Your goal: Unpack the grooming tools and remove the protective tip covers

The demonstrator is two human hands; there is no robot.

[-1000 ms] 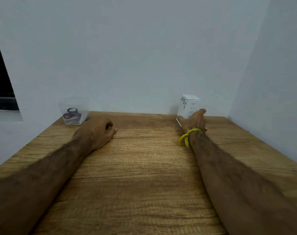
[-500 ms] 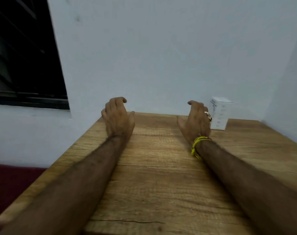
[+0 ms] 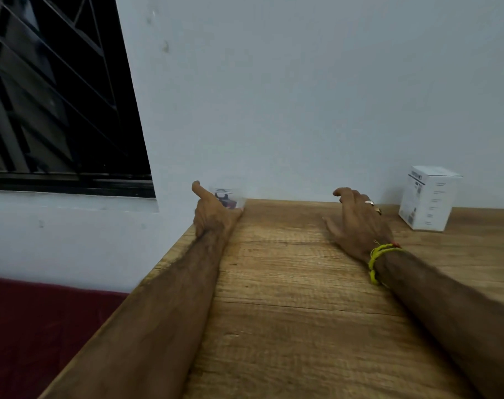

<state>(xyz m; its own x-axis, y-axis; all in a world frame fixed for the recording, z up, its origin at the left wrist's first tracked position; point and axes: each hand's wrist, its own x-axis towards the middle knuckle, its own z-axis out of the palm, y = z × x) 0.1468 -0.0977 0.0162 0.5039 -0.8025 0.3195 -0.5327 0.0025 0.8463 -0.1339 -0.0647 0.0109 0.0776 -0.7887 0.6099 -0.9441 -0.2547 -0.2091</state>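
A small clear plastic case (image 3: 228, 198) with dark grooming tools inside sits at the table's far left corner, blurred. My left hand (image 3: 213, 214) is around it, with the forefinger up along its left side and the thumb at its lower right. My right hand (image 3: 357, 223) rests on the wooden table (image 3: 288, 298) with loosely curled fingers and holds nothing. It wears a ring, and a yellow cord circles the wrist. A white carton (image 3: 428, 201) stands upright to the right of that hand, clearly apart from it.
The table butts against a pale wall at the back. Its left edge drops off to a dark red surface (image 3: 37, 326) below. A dark barred window (image 3: 52, 96) fills the upper left.
My view swung left. My right hand came off the white carton and moved left onto the table. My left hand reached forward to the clear case at the corner.
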